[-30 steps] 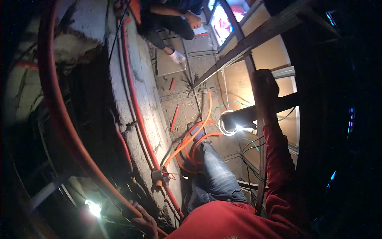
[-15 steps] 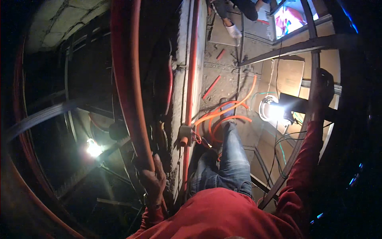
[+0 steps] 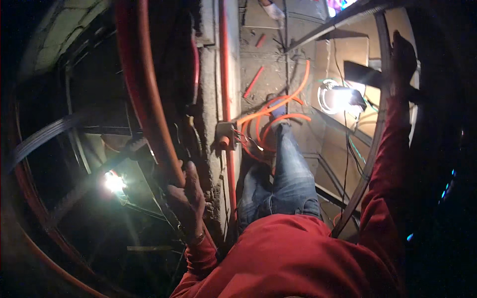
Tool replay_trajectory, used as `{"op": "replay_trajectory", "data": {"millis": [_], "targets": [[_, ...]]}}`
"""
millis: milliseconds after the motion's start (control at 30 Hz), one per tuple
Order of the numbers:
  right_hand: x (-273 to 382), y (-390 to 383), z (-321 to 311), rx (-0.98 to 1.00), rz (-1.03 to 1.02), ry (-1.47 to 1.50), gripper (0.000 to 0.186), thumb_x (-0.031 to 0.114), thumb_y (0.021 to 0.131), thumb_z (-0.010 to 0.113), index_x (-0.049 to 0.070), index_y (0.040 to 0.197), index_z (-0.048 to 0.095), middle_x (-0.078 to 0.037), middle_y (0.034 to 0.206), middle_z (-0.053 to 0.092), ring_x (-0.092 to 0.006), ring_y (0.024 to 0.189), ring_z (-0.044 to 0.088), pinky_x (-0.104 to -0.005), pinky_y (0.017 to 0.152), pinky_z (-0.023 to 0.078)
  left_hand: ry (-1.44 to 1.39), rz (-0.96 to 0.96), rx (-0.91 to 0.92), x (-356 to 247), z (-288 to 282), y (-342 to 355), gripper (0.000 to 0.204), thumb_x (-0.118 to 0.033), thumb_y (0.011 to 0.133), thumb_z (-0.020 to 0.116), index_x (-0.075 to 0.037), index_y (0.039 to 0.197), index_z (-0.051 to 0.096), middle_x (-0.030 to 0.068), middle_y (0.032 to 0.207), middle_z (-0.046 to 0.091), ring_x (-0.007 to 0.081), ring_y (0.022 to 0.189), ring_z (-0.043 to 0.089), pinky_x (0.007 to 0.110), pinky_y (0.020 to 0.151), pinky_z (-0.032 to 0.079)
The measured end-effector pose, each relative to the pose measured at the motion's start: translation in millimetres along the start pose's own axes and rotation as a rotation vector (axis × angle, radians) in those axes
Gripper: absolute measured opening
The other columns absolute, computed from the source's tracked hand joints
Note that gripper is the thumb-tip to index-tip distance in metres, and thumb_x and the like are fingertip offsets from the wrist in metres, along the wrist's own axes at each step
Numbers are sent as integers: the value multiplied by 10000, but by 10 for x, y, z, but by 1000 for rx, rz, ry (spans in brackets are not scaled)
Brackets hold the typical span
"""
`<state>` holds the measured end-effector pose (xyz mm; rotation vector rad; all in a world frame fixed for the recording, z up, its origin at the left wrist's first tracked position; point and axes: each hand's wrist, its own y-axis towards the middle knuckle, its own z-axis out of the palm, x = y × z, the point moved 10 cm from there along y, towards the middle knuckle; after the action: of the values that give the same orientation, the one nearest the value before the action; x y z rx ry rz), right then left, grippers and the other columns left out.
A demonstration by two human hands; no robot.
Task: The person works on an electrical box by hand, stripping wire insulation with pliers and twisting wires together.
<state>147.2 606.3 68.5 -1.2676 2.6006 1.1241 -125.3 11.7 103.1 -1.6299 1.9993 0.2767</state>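
Observation:
My left hand (image 3: 188, 198) is wrapped around a thick orange-red pipe (image 3: 151, 94), which runs upward past the rough wall edge; its thumb points up along the pipe. To the right, my right arm is stretched far forward. My right hand (image 3: 405, 64), dark in shadow, closes on an upright metal bar (image 3: 384, 42), though its fingers show poorly. Between my arms, a grey junction box (image 3: 226, 135) sits on a thinner red pipe (image 3: 224, 64), with loose wires (image 3: 251, 140) hanging out of it. Orange flexible conduit (image 3: 288, 99) curls away from the box.
A bright lamp (image 3: 343, 99) glares near my right hand, with dangling cables (image 3: 346, 154) below it. Another lamp (image 3: 114, 183) shines in the dark space at left. Short red pipe pieces (image 3: 254, 82) lie on the dusty floor. Another person's foot (image 3: 274, 14) stands at the far end.
My view has tilted and shifted, so the pipes, lamps and floor sit higher and mostly farther left. My left hand still grips the pipe; my right hand stays on the metal bar.

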Motion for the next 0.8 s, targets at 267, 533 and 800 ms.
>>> {"op": "replay_trajectory", "data": {"millis": [267,533,800], "targets": [[-390,-657,-940,43,744,718,267,229,1068,613,27,1209,714,-76,1210,731,-199,1085,691,-362,893,565,-279,101,-77,-85,-109,-77,686,-348,964,751,64,1418,445,220,1295,618,309,1158,640,422,987,523],[158,-2063,-1777,461,1010,514,291,335,994,749,51,1040,705,-2,909,676,-67,797,567,-248,736,472,-467,177,10,89,-81,-53,514,-185,948,781,9,1314,477,156,1294,588,247,1152,621,392,983,541],[474,-2328,-1894,456,831,385,340,405,935,749,86,1048,717,-135,910,693,-296,815,664,-423,760,524,-87,208,93,35,-53,-54,610,-417,979,713,42,1337,530,207,1161,617,320,1015,641,448,876,508]]}}
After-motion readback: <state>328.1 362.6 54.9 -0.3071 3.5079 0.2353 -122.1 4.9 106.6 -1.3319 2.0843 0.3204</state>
